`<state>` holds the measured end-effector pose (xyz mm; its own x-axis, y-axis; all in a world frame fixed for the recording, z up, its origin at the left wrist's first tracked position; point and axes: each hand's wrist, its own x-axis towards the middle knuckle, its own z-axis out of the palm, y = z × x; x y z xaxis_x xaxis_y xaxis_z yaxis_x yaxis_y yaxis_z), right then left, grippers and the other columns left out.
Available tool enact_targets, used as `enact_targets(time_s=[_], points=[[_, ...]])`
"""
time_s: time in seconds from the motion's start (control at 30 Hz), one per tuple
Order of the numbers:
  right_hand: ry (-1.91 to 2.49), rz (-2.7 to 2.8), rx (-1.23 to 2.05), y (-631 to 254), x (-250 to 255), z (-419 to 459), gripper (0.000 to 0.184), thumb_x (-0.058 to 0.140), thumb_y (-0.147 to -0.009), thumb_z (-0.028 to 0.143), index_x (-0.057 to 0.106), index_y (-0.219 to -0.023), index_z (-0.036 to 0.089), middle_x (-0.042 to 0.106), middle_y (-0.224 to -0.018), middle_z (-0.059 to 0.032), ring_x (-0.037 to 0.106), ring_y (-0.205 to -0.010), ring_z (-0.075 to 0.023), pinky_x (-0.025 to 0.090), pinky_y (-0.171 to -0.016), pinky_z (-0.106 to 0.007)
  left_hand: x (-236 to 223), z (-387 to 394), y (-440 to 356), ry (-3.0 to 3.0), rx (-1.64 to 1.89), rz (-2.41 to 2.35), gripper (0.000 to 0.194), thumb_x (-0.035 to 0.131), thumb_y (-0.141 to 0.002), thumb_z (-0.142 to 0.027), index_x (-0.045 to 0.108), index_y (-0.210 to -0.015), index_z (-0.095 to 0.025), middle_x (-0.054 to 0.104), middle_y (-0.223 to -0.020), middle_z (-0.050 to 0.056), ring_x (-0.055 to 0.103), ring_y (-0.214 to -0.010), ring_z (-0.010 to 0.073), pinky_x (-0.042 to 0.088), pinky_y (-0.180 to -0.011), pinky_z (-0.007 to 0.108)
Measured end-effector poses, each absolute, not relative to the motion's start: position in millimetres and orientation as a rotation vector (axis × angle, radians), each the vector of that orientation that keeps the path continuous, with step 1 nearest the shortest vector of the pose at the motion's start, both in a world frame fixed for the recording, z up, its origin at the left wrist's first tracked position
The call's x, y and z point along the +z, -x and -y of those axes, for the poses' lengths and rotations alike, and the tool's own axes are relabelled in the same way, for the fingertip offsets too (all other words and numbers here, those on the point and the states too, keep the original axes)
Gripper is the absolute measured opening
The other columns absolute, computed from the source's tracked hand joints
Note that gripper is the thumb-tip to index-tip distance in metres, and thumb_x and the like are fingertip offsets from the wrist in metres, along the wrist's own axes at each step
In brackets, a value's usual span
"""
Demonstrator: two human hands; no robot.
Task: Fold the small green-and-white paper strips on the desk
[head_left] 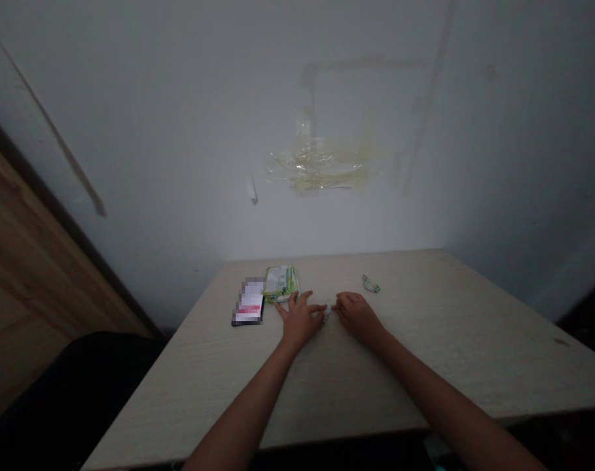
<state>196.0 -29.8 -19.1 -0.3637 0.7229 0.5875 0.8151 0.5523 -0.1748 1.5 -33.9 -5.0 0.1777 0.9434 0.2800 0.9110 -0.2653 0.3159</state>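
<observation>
Between my two hands, low over the table, is a small whitish object (327, 313), too small and dim for me to tell its kind. My left hand (301, 322) pinches it from the left with thumb and forefinger, the other fingers spread toward a green-and-white packet (280, 281). From the right, my right hand (360, 318) has its fingers curled in, the fingertips meeting the same object. Part of the object is covered by the fingers.
A phone with a blurred screen (249, 302) lies left of the packet, touching or nearly touching it. A small crumpled green-and-white wrapper (370, 284) lies beyond my right hand. The pale wooden table (199, 366) meets a wall (189, 163) with tape remnants.
</observation>
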Motion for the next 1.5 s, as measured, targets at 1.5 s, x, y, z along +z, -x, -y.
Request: enact_targets(time_s=[1.5], points=[[1.291,1.960,0.149,-197.7,-23.8,19.9,0.016,0.050,-0.085,0.011,0.055,-0.095,0.021,0.066,-0.090,-0.0052,0.064,-0.088,-0.0199,0.049,-0.078,-0.032,-3.9,38.5,-1.7,-2.415,0.582,-1.865,0.027,0.050,-0.090,-0.054,0.067,-0.111,-0.051,0.046,-0.147,-0.004,0.026,-0.141,0.0339,-0.002,-0.107,0.076]])
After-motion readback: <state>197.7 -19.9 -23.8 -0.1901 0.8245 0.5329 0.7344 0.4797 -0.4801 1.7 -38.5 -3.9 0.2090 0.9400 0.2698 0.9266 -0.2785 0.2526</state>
